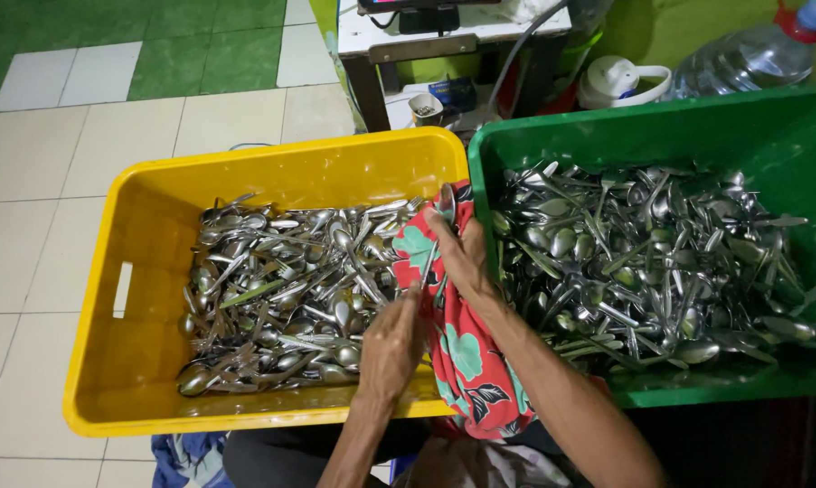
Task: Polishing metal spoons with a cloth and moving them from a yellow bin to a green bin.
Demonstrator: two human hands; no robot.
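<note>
1. Our right hand (462, 258) closes its fingers (446, 226) around a spoon (445, 206) wrapped in the red flowered cloth (462, 352), at the seam between the two crates
2. Our left hand (391, 348) pinches the cloth's lower fold, fingers shut on fabric
3. We judge the spoon light, stiff and slippery, best held by the handle through the cloth; the cloth is soft and limp
4. The cloth drapes over the near rim of the yellow crate (136, 271), which holds a heap of spoons and forks (281, 298)
5. The green crate (787, 136) to the right carries a bigger pile of spoons (643, 262)
6. Beyond lie a tiled floor (109, 136), a small table (408, 45) and a water bottle (742, 59)
</note>
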